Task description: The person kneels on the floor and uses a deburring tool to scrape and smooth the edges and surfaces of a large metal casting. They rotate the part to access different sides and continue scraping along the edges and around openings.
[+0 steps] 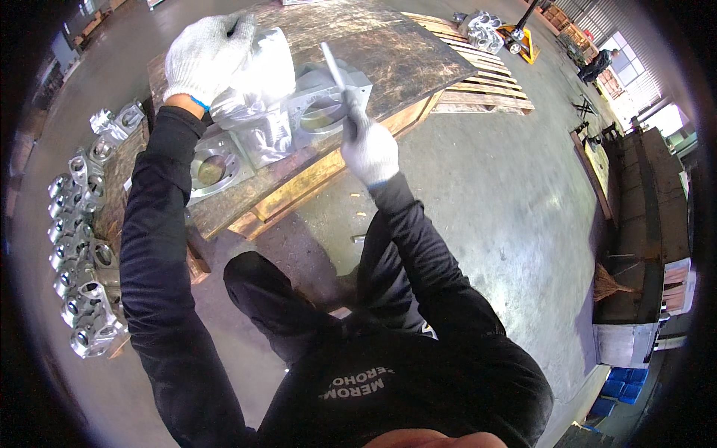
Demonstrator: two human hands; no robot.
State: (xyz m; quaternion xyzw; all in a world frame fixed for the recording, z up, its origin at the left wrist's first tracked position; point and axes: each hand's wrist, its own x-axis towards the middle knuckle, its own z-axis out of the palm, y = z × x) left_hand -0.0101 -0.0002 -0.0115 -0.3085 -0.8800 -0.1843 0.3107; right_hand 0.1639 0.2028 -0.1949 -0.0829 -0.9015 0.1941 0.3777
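**Rod at the bore, casting braced by one hand**

Head view: the large silver cast-metal housing [287,104] sits on the dark worn plywood board [396,52] laid over a wooden pallet [478,93]; it could rock or slide toward the board's near edge if the thin grey metal rod [334,69] pries too hard, and the rod could skid off the bore; the white-gloved left hand [205,56] lies spread over the housing's top, arm stretched forward; the white-gloved right hand [371,151] is closed around the rod, elbow bent; more silver castings [78,246] lie in a row at the left.
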